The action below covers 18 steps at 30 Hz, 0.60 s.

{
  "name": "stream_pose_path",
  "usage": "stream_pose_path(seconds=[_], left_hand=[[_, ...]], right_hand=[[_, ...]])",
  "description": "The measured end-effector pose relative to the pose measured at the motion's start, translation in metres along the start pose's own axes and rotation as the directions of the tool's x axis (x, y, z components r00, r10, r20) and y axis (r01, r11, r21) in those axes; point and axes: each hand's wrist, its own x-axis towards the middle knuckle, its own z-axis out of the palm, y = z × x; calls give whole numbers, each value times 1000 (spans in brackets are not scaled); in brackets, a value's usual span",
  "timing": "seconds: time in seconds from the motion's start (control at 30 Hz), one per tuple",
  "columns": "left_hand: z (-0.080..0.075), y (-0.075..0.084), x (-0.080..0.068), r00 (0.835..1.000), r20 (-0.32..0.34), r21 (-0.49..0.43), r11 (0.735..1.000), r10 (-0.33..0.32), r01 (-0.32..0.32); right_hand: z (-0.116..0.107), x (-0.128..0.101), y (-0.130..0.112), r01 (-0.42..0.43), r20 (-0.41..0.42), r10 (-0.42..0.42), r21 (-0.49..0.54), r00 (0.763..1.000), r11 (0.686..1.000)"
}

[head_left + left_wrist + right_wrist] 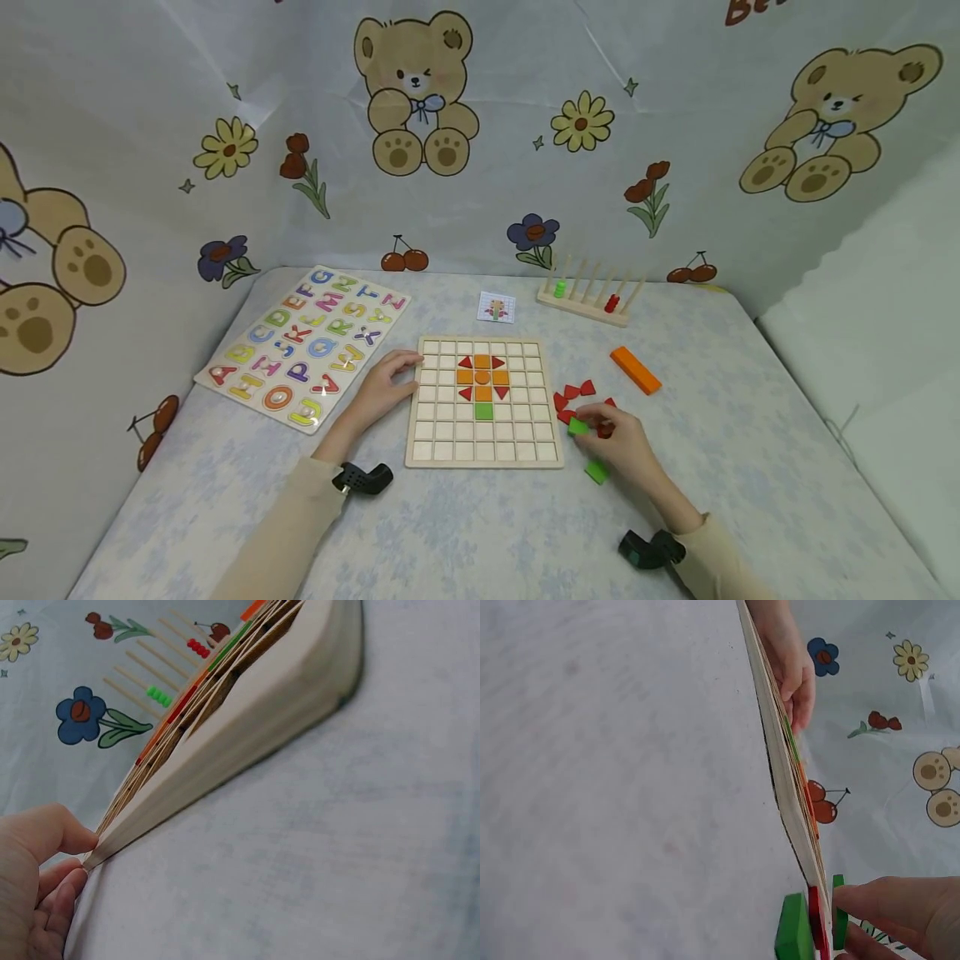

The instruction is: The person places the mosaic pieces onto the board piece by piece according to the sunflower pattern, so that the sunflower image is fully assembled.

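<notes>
Grid board (484,454) holding orange, red, green tiles; right hand (626,442) pinching green tile (578,427)

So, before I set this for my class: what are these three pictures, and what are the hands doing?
A person wears three cameras: one on the head, one on each wrist. The head view looks down on a cloth-covered table. The left hand rests against the edge of a wooden grid board holding orange, red and green pieces. The right hand pinches a green tile among loose red pieces. Beside them lie an alphabet puzzle, an orange block, a pattern card and a peg rack. The wrist views show the board edge-on.
</notes>
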Motion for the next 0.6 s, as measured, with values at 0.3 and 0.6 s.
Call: stream_pose_path(seconds=[0.3,0.6], left_hand=[[0,-2,0,1000,-2,-21,1000,10,-10],[0,-5,2,1000,-1,-3,1000,-12,12]], right_hand=[[43,22,-37,24,94,-39,147,995,989],[83,27,-82,143,127,-170,194,977,971]])
